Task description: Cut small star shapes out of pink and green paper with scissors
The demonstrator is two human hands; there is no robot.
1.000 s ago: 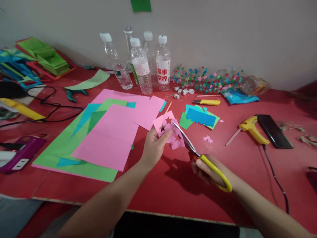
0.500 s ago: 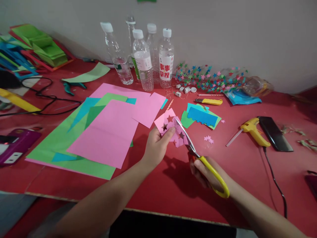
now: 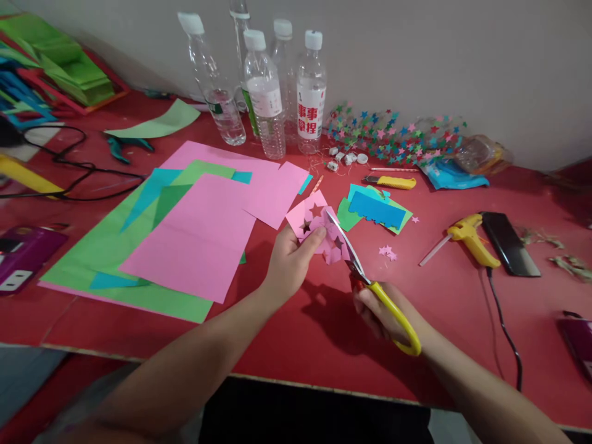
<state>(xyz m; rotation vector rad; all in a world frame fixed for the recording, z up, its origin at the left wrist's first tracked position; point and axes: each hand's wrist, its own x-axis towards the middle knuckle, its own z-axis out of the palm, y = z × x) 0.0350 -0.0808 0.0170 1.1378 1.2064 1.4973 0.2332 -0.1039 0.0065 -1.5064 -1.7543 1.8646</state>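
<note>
Between thumb and fingers, my left hand [image 3: 290,262] pinches a pink sheet of paper [image 3: 303,213] with star-shaped holes cut through it. My right hand [image 3: 379,308] grips yellow-handled scissors [image 3: 395,314], whose blades reach up and left to the right part of that sheet. Small pink paper stars [image 3: 387,252] lie on the table to the right of the blades. Beyond them are blue and green paper scraps [image 3: 377,209] with notched edges. Larger pink paper [image 3: 189,237] lies over green and blue sheets to the left of my left hand.
Several plastic bottles [image 3: 266,92] stand along the wall beside a cluster of coloured stars [image 3: 393,135]. A yellow utility knife [image 3: 393,182] lies in front. At right are a yellow glue gun [image 3: 474,237] with a cord and a black phone [image 3: 509,243]. Green pliers [image 3: 124,147] and black cable [image 3: 83,163] lie at left.
The view has shifted slightly, so the table and bottles sit a little higher in the picture. Both hands keep nearly the same hold on the pink paper and scissors.
</note>
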